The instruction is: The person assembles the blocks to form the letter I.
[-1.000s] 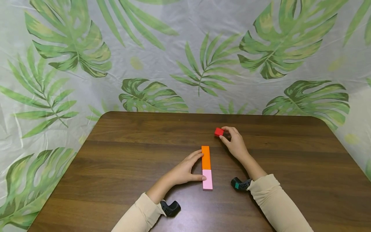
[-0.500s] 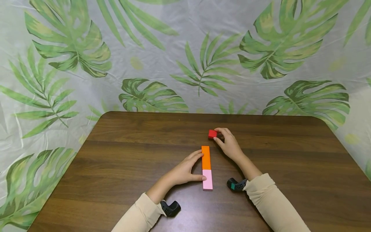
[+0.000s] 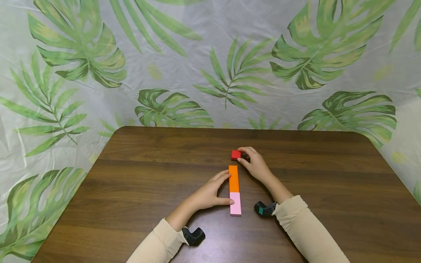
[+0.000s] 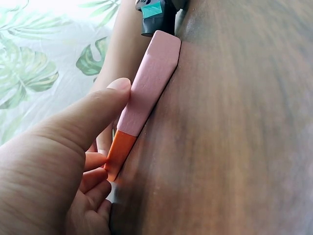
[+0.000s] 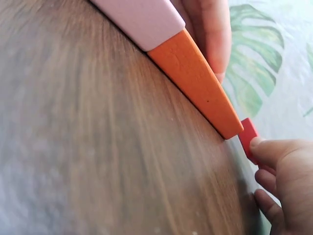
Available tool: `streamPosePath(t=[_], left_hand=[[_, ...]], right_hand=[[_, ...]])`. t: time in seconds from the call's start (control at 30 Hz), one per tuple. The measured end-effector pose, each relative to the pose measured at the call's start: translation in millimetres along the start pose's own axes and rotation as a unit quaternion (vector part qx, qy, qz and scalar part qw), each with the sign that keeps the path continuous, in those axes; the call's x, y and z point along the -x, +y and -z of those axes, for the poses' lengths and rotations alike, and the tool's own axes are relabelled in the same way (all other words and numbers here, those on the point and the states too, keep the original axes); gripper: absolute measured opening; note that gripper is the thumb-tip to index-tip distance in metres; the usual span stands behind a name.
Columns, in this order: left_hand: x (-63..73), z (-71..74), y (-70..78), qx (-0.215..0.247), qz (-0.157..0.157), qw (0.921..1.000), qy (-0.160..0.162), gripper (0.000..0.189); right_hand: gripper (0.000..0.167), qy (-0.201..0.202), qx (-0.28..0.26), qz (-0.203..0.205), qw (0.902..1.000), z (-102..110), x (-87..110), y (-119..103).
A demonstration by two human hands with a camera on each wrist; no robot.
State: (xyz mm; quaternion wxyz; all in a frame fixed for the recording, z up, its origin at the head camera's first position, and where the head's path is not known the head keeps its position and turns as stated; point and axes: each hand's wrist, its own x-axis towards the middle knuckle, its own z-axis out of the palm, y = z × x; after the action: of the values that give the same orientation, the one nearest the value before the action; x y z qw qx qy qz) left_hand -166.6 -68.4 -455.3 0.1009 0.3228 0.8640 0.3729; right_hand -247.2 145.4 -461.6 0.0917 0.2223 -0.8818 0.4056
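An orange block (image 3: 234, 180) and a pink block (image 3: 236, 209) lie end to end in a line on the wooden table, the pink one nearer the person. Along their left side rests the left hand (image 3: 207, 193), thumb at the pink block and fingertips at the orange one. The right hand (image 3: 258, 168) pinches a small red block (image 3: 235, 155) between thumb and fingers, just past the far end of the orange block. In the right wrist view the red block (image 5: 248, 140) shows beyond the orange block's end, partly behind the thumb.
The brown wooden table (image 3: 148, 157) has a rounded far edge. Behind it hangs a pale cloth (image 3: 184, 69) with green leaf prints. Both wrists wear black camera mounts, the left mount (image 3: 194, 236) and the right mount (image 3: 264, 209), close over the tabletop.
The right hand has carried the red block leftward and slightly toward the person, to in front of the orange block's far end. The left hand and the two lined-up blocks have stayed put.
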Motion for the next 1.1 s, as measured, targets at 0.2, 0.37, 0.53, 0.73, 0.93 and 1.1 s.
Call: streamPosePath(t=[0.2, 0.37, 0.53, 0.73, 0.93, 1.1], left_hand=[[-0.5, 0.0, -0.6, -0.002, -0.001, 1.0, 0.0, 0.084], [-1.0, -0.1, -0.7, -0.004, 0.0, 1.0, -0.001, 0.084], [-1.2, 0.0, -0.4, -0.006, 0.0, 1.0, -0.002, 0.084], [-0.4, 0.5, 0.3, -0.002, 0.001, 1.0, -0.003, 0.084], [0.2, 1.1, 1.4, 0.0, 0.003, 1.0, -0.003, 0.084], [0.2, 1.3, 1.7, -0.001, 0.003, 1.0, -0.004, 0.084]], right_hand=[[0.033, -0.01, 0.002, 0.0, 0.9999, -2.4, -1.7, 0.4], [0.033, -0.015, 0.006, 0.001, 0.9999, -3.3, -3.5, 0.1], [0.034, -0.022, 0.01, 0.002, 0.9997, -4.2, -4.5, 1.2], [0.034, -0.027, 0.011, 0.003, 0.9996, -5.1, -4.5, 2.6], [0.034, -0.028, 0.01, 0.006, 0.9995, -4.8, -4.3, 1.6], [0.035, -0.03, 0.008, 0.005, 0.9995, -4.9, -3.8, 0.7]])
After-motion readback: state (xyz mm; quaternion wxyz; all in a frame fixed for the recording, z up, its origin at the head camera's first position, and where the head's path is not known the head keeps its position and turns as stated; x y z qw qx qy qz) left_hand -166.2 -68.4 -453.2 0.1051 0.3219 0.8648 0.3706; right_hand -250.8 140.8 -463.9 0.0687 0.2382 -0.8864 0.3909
